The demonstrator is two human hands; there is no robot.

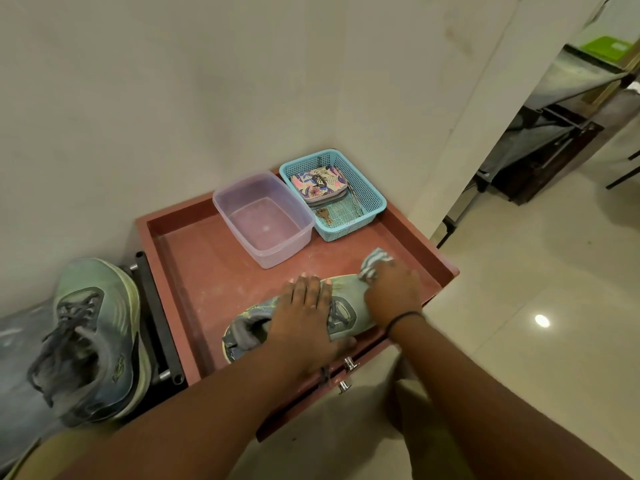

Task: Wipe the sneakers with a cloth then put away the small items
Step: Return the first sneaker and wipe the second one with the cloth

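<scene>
Sneaker (349, 306), pale green mesh, lies on its side at 6 o'clock on the red-brown rimmed worktop (207, 271). I see the left hand (308, 313) pressing flat on it, fingers straight. Right hand (393, 291) has its grip curled round a striped grey cloth (375, 261) at the toe. Second green sneaker (93, 337) sits at 9 o'clock, off the worktop. Blue mesh basket (367, 199) holding a floral pouch (317, 183) stands at 1 o'clock.

Legible text: none. The grey-green laced sneaker (98, 337) on the left carries a side logo, too blurred to read.
</scene>
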